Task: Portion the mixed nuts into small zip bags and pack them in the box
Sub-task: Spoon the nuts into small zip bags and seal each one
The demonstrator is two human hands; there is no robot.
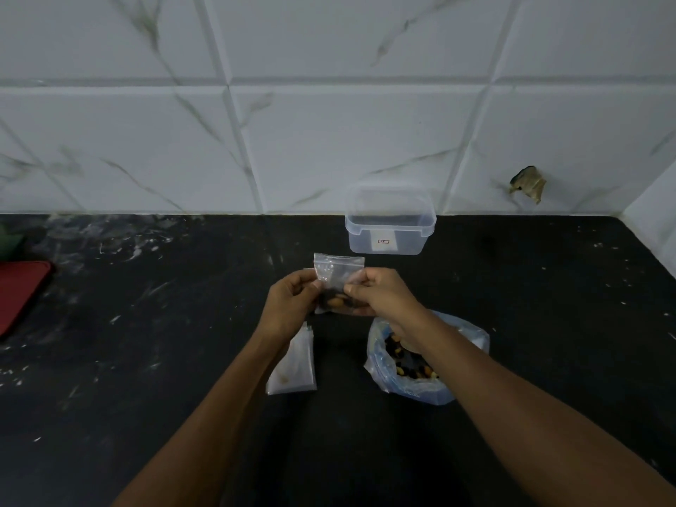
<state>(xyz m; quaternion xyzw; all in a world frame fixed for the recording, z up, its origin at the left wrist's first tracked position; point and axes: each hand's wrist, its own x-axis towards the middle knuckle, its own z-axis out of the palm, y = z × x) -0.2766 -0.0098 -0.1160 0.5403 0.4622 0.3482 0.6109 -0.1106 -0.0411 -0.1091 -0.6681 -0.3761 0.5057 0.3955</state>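
Observation:
A small clear zip bag (338, 276) with nuts in its bottom is held upright above the black counter (146, 323). My left hand (290, 298) pinches its left side and my right hand (380, 292) pinches its right side. Behind it, against the wall, stands a clear plastic box (390, 223) with no lid and a small label on its front. A large open plastic bag of mixed nuts (413, 364) lies under my right forearm. A stack of flat small zip bags (294, 364) lies under my left forearm.
A red object (20, 290) lies at the counter's left edge, with something green (9, 237) behind it. The white marble-tiled wall (329, 122) rises directly behind the box. A side wall meets the counter at the far right.

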